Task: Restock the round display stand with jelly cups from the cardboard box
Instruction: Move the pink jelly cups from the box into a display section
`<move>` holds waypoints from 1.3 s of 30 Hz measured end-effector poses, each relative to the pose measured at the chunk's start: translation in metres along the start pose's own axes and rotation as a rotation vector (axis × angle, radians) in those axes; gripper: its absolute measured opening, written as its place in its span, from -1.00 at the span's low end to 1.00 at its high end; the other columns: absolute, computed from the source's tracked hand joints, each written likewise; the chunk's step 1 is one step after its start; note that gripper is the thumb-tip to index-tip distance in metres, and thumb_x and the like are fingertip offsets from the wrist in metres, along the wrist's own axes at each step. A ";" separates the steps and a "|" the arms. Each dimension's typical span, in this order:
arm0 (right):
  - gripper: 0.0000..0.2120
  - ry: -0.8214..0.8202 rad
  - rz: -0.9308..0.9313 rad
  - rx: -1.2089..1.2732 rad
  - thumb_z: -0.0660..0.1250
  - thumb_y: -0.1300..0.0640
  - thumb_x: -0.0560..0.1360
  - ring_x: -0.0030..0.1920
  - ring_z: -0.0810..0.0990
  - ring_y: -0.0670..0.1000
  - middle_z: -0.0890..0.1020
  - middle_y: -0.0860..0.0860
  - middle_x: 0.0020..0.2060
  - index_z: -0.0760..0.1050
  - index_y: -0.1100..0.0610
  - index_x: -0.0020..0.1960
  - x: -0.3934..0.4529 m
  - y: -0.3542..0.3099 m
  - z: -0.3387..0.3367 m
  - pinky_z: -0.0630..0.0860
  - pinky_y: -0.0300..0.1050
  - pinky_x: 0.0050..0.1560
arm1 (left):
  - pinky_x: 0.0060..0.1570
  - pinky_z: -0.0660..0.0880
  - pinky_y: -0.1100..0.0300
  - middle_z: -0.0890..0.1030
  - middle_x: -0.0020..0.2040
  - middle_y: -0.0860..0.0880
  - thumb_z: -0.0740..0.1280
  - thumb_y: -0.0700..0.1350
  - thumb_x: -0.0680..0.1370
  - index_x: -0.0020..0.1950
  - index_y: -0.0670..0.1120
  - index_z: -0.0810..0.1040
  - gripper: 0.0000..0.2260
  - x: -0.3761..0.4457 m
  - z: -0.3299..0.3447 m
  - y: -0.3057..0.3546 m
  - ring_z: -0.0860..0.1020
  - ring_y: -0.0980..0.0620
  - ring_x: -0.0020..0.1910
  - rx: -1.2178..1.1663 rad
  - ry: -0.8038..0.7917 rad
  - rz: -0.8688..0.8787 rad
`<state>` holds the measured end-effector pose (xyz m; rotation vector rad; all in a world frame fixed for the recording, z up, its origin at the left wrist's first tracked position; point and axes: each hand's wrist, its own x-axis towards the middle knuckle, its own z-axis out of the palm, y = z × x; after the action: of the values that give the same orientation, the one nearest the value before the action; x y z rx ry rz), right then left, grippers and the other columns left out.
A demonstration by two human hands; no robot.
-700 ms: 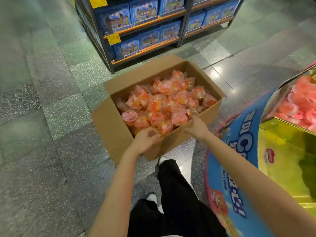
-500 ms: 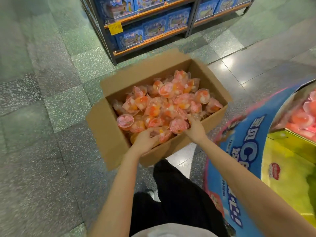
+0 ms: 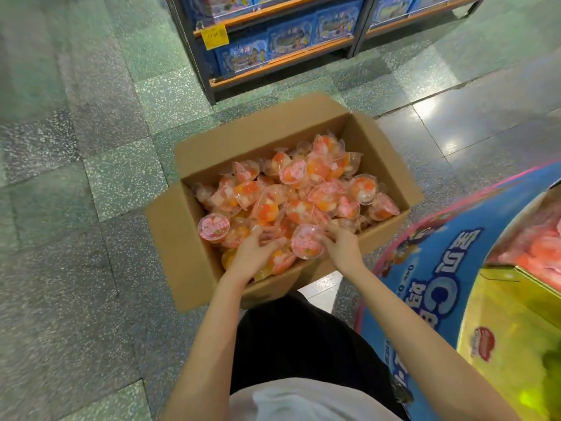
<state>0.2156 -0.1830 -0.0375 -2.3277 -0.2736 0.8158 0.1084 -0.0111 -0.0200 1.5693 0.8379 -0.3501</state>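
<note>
Jelly cups (image 3: 291,192), clear with pink lids and orange-and-white filling, lie heaped in an open cardboard box (image 3: 194,268) at the centre of the frame, its flaps folded outward. The box stands on the speckled tiled floor (image 3: 76,208). Both hands reach into the box's near end. The left hand (image 3: 253,253) lies over the cups with its fingers curled down among them; whether it grips any cup cannot be told. The right hand (image 3: 341,243) has its fingers curled against 1 lid-up cup (image 3: 306,242), which sits between the 2 hands. At the right edge of the frame stands the round display stand (image 3: 425,284), its curved blue wall printed with white characters, a yellow panel inside it. Blurred pink cups (image 3: 534,247) lie in its compartment at the middle right. At the top of the frame a shelf unit (image 3: 282,56) carries blue boxes and a yellow price tag (image 3: 215,35).
</note>
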 end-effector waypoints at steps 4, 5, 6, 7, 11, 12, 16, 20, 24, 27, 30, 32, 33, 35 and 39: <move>-0.73 -0.177 -0.168 0.070 0.35 0.12 0.54 -0.21 0.53 -0.35 0.66 -0.06 -0.09 0.58 0.18 0.21 -0.012 -0.030 -0.015 0.38 -0.53 -0.23 | 0.27 0.40 0.15 0.37 0.29 0.17 0.38 0.18 0.47 0.49 0.09 0.27 -0.37 -0.006 0.002 0.022 0.40 0.13 0.27 0.104 -0.193 0.094; -0.76 -0.201 -0.196 0.077 0.35 0.13 0.54 -0.30 0.51 -0.38 0.63 -0.16 -0.19 0.60 0.16 0.17 -0.014 -0.036 -0.017 0.38 -0.52 -0.26 | 0.24 0.42 0.18 0.39 0.27 0.20 0.40 0.18 0.46 0.47 0.11 0.30 -0.37 -0.006 0.000 0.023 0.42 0.15 0.25 0.111 -0.216 0.106; -0.80 -0.213 -0.211 0.096 0.35 0.13 0.54 -0.33 0.52 -0.37 0.60 -0.22 -0.24 0.62 0.15 0.13 -0.014 -0.040 -0.017 0.39 -0.50 -0.25 | 0.21 0.45 0.19 0.43 0.26 0.22 0.44 0.17 0.44 0.44 0.13 0.36 -0.41 -0.006 -0.003 0.022 0.46 0.15 0.24 0.097 -0.227 0.112; -0.82 -0.218 -0.213 0.121 0.35 0.13 0.54 -0.31 0.54 -0.35 0.60 -0.22 -0.24 0.63 0.14 0.11 -0.013 -0.043 -0.017 0.42 -0.47 -0.22 | 0.16 0.49 0.21 0.49 0.24 0.20 0.46 0.15 0.42 0.37 0.14 0.44 -0.46 -0.005 -0.007 0.019 0.50 0.13 0.22 0.069 -0.218 0.114; -0.80 -0.267 -0.131 0.347 0.19 0.19 0.62 -0.08 0.65 -0.08 0.67 0.01 -0.08 0.59 0.14 0.11 -0.009 -0.047 -0.006 0.61 -0.18 -0.02 | -0.06 0.58 0.16 0.60 0.16 0.02 0.53 0.00 0.35 0.18 0.10 0.60 -0.60 -0.009 -0.027 -0.001 0.59 0.01 0.12 -0.211 -0.093 0.014; -0.79 -0.257 -0.104 0.343 0.17 0.22 0.63 0.00 0.64 -0.02 0.66 0.05 -0.01 0.56 0.14 0.14 -0.005 -0.042 0.000 0.60 -0.12 0.05 | -0.07 0.59 0.12 0.60 0.16 -0.01 0.53 -0.03 0.35 0.16 0.08 0.61 -0.61 -0.011 -0.031 -0.007 0.59 -0.02 0.11 -0.306 -0.068 -0.030; -0.57 -0.304 0.000 -0.064 0.27 0.37 0.53 0.28 0.49 0.08 0.52 0.09 0.28 0.40 0.18 0.38 0.009 -0.010 0.030 0.41 -0.04 0.34 | 0.03 0.56 -0.04 0.58 0.22 -0.12 0.40 -0.13 0.47 0.21 0.05 0.57 -0.69 -0.014 -0.046 -0.031 0.57 -0.12 0.15 -0.641 -0.018 -0.107; -0.54 -0.310 0.144 -0.153 0.43 0.23 0.46 0.16 0.56 0.08 0.61 0.08 0.12 0.44 0.16 0.33 0.008 0.005 0.058 0.46 -0.16 0.12 | -0.20 0.58 0.15 0.55 0.18 -0.14 0.26 -0.21 0.55 0.33 -0.05 0.44 -0.65 -0.015 -0.052 -0.039 0.57 -0.06 0.04 -0.883 0.084 -0.161; -0.76 -0.111 0.215 -0.162 0.49 0.05 0.42 -0.01 0.59 0.07 0.63 0.02 -0.14 0.61 0.13 0.03 0.010 0.008 0.074 0.51 -0.07 -0.02 | -0.24 0.59 0.22 0.55 0.22 -0.21 0.32 -0.20 0.53 0.31 -0.23 0.41 -0.64 -0.015 -0.053 -0.042 0.61 -0.04 -0.01 -0.937 0.147 -0.217; -0.83 -0.084 0.178 -0.174 0.50 0.03 0.39 -0.05 0.56 0.04 0.60 -0.01 -0.17 0.56 0.08 -0.17 0.009 0.005 0.080 0.49 -0.07 -0.12 | -0.07 0.62 0.15 0.57 0.21 -0.25 0.45 -0.11 0.41 0.30 -0.33 0.38 -0.44 -0.014 -0.052 -0.042 0.65 -0.07 0.02 -0.913 0.185 -0.204; -0.74 -0.088 0.136 -0.062 0.43 0.13 0.47 -0.10 0.52 -0.07 0.59 0.01 -0.14 0.36 0.10 -0.24 0.001 0.000 0.082 0.44 -0.15 -0.12 | 0.11 0.58 0.02 0.55 0.24 -0.22 0.49 -0.04 0.35 0.25 -0.24 0.40 -0.44 -0.008 -0.052 -0.041 0.62 -0.16 0.12 -0.940 0.184 -0.163; -0.70 0.043 0.175 0.150 0.38 0.17 0.52 -0.09 0.48 -0.15 0.59 -0.02 -0.14 0.28 0.11 -0.27 -0.009 -0.005 0.084 0.44 -0.23 -0.06 | 0.21 0.52 -0.02 0.56 0.17 -0.10 0.46 -0.05 0.42 0.08 -0.09 0.41 -0.66 -0.005 -0.049 -0.040 0.59 -0.13 0.15 -0.911 0.204 -0.139; -0.71 0.134 0.213 0.259 0.36 0.18 0.53 -0.12 0.46 -0.18 0.55 -0.07 -0.19 0.28 0.12 -0.26 -0.016 -0.010 0.083 0.42 -0.28 -0.10 | 0.26 0.49 -0.02 0.56 0.09 -0.01 0.43 -0.06 0.47 0.00 -0.03 0.40 -0.76 -0.003 -0.047 -0.037 0.58 -0.08 0.14 -0.878 0.212 -0.126; -0.76 0.319 0.283 0.473 0.33 0.19 0.56 -0.17 0.49 -0.11 0.47 -0.06 -0.25 0.31 0.15 -0.21 -0.028 -0.018 0.084 0.45 -0.26 -0.14 | 0.29 0.46 0.01 0.53 0.01 0.07 0.39 -0.05 0.53 -0.07 0.02 0.37 -0.82 0.003 -0.041 -0.033 0.55 0.03 0.09 -0.823 0.223 -0.098; -0.82 0.500 0.300 0.697 0.33 0.11 0.56 -0.02 0.58 0.12 0.52 0.06 -0.12 0.34 0.08 -0.15 -0.052 -0.022 0.074 0.56 0.06 0.07 | 0.21 0.51 0.04 0.52 0.23 -0.06 0.45 0.02 0.45 0.16 -0.08 0.39 -0.61 0.011 -0.016 -0.022 0.54 -0.02 0.22 -0.846 0.173 -0.055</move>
<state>0.1291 -0.1483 -0.0427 -1.8269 0.5111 0.3453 0.0975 0.0072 -0.0402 0.7906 0.9904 0.1115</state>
